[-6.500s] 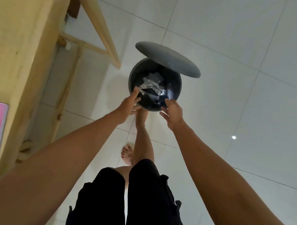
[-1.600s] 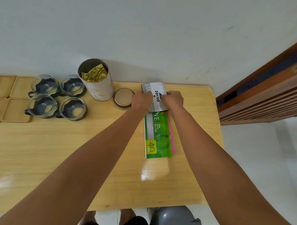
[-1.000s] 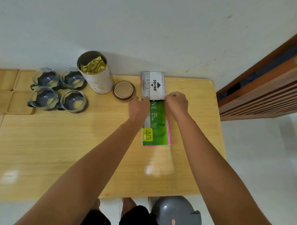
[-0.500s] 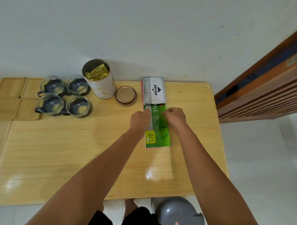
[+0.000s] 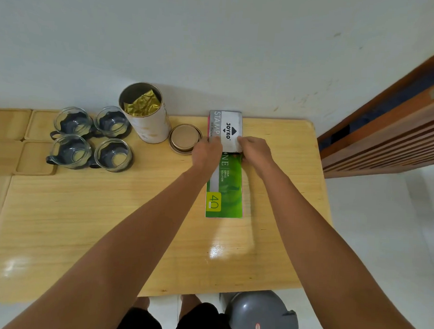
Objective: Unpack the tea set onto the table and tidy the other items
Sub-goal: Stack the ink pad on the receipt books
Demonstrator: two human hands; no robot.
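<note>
- The left hand (image 5: 206, 152) and the right hand (image 5: 256, 151) sit on either side of a grey stamp pad box (image 5: 228, 130), fingers curled against its near corners; whether they grip it or only press on it cannot be told.
- The box lies flat at the far edge of the wooden table (image 5: 84, 220), towards the far right corner, touching the wall.
- Its near end meets a green booklet (image 5: 226, 189) marked "40", which lies lengthwise towards the table's middle with a thin pink edge showing beneath it.
- Just left of the box, a round gold lid (image 5: 184, 138) lies flat beside an open white canister (image 5: 146, 114) that holds a gold foil pouch (image 5: 142, 104).
- Four glass tea cups (image 5: 90, 139) with dark holders stand upright in a two-by-two cluster further left along the far edge.
- Light wooden coasters (image 5: 10, 123) lie at the far left corner; the near-left cup sits partly on one.
- A grey pedal bin (image 5: 261, 313) stands on the floor below the near edge, beside the person's legs.
</note>
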